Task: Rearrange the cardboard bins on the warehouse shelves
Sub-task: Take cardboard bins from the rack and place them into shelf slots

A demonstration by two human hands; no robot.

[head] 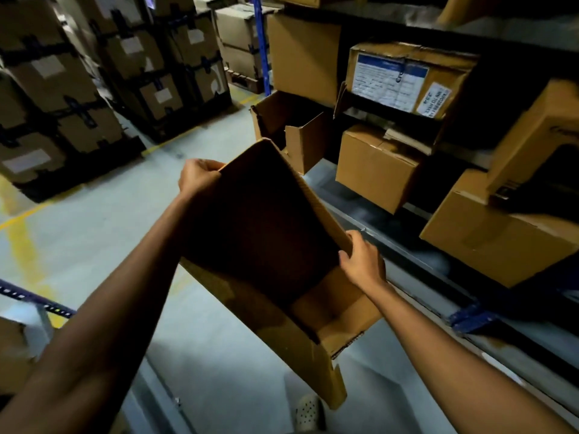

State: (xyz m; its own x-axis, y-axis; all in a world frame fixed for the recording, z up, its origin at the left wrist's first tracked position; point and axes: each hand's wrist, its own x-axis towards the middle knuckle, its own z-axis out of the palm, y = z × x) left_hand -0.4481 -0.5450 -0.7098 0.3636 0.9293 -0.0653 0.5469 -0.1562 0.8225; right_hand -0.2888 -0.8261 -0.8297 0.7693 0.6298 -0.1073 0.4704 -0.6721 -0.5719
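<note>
I hold an empty open-topped cardboard bin (266, 233) in the air over the aisle, tilted so its dark inside faces me. My left hand (195, 177) grips its far upper-left rim. My right hand (362, 261) grips the right wall near the low cut-out front. The shelf (416, 252) runs along the right, with its edge just right of the bin. Another open cardboard bin (294, 130) stands on the shelf beyond the held one.
Closed cartons (376, 170) (495, 239) and a labelled bin (404, 79) fill the shelf on the right. Strapped box stacks (62, 98) stand across the aisle at left. A blue upright (261, 42) is at the back, a blue rack beam (34, 300) at lower left.
</note>
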